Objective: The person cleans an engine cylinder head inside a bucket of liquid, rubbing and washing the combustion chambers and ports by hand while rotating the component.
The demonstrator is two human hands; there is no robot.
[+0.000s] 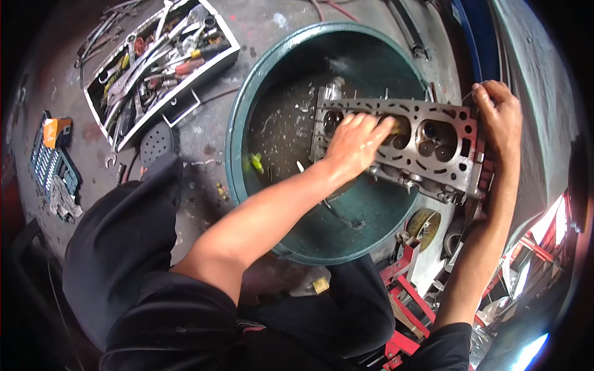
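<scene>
Grey metal cylinder head (413, 137), as I am viewing it remotely, is lying across the right rim of a green tub (235, 136). The left hand (352, 145) is bending over the combustion chambers (436, 141), apparently rubbing; I cannot tell whether it is grasping anything. The right hand (500, 117) is curling beside the outer end, its grip unclear. The next stroke is probably calling for steady support there.

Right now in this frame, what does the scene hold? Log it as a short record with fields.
workpiece: metal cylinder head, chamber side showing
position: over the right part of a green basin, extending past its rim
left hand: left hand at the cylinder head's face, fingertips by a chamber
right hand: right hand near its right end, contact unclear
nearby: open toolbox full of tools, orange box
</scene>
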